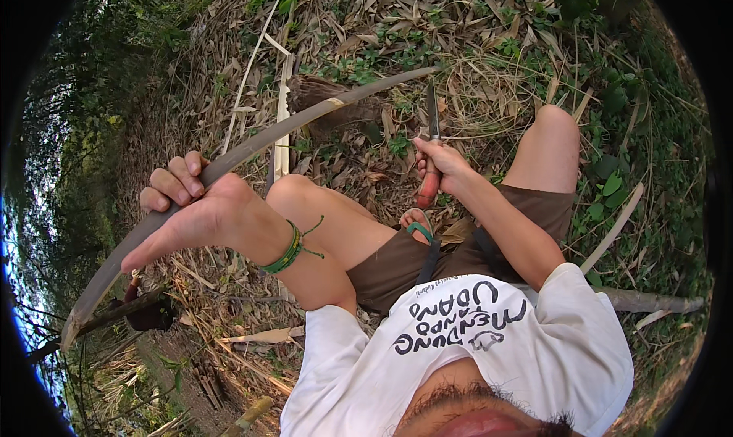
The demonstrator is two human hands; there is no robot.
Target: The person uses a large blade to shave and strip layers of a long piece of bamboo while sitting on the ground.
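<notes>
A long, curved, grey-brown strip of wood or bamboo (305, 116) crosses from the lower left to the upper middle. My left hand (202, 200) is closed round it, with the fingers over its far side and the thumb lying along it. The strip shows a paler patch partway along its upper half. In my right hand (445, 164) is a knife (429, 187) with a worn red handle. Its dark, narrow blade points away from me, and its tip appears close to the strip's far end; I cannot tell whether they touch.
Beyond my knee lies a rough brown log (324, 105), beside pale split strips (282, 151). Dry leaves (481, 17) and green plants cover the ground. A pole (649, 300) lies at the right, and a dark object (149, 315) sits at the lower left.
</notes>
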